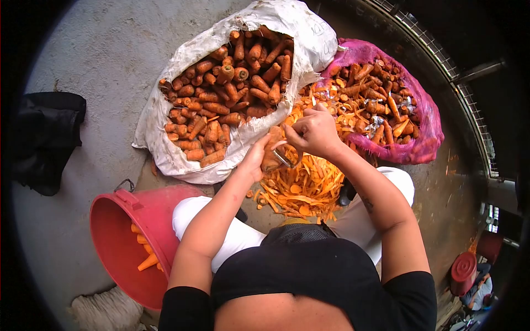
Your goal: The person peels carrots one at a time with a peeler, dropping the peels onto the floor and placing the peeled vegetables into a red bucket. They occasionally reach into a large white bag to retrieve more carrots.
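Observation:
My left hand (255,159) is wrapped round an unpeeled carrot (271,161), held above the peelings. Closed beside it, my right hand (316,131) grips a peeler (282,158), whose metal end lies against the carrot; its handle is mostly hidden by my fingers. Below both hands spreads a heap of orange peelings (303,185). Just beyond them, a white sack (182,69) lies open and full of unpeeled carrots (221,91).
A pink mesh sack (428,129) with carrots and scraps lies at the upper right. At my left, a tipped red bucket (118,259) holds several peeled carrots (148,261). Black cloth (47,138) is at far left. Another person (480,292) is near a red container (464,267).

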